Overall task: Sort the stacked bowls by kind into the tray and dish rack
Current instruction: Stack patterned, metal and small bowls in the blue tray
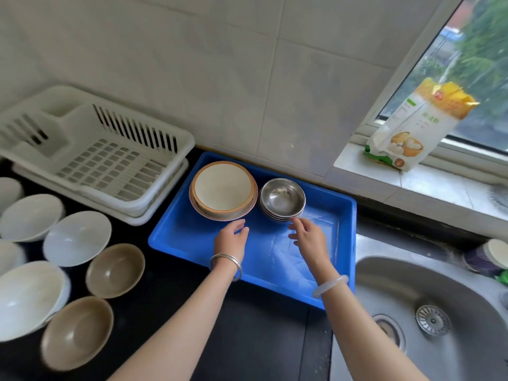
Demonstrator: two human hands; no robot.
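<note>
Steel bowls just beyond right hand spread fingers, perhaps touching, left hand loosely open

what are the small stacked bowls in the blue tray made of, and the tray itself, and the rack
Small stacked bowls: metal, likely stainless steel, going by the shiny grey mirror-like reflections. Blue tray: seemingly moulded plastic, uniform colour with a dull sheen. Dish rack: apparently white plastic, matte, with moulded slots and grid.

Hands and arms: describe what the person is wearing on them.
Both forearms are bare, with no sleeves in view and no gloves. The left hand has thin silver metal bangles around its wrist, seemingly two or three together. The right hand has one smooth, pale, milky-white bangle around its wrist. No rings or watch can be made out.
</note>
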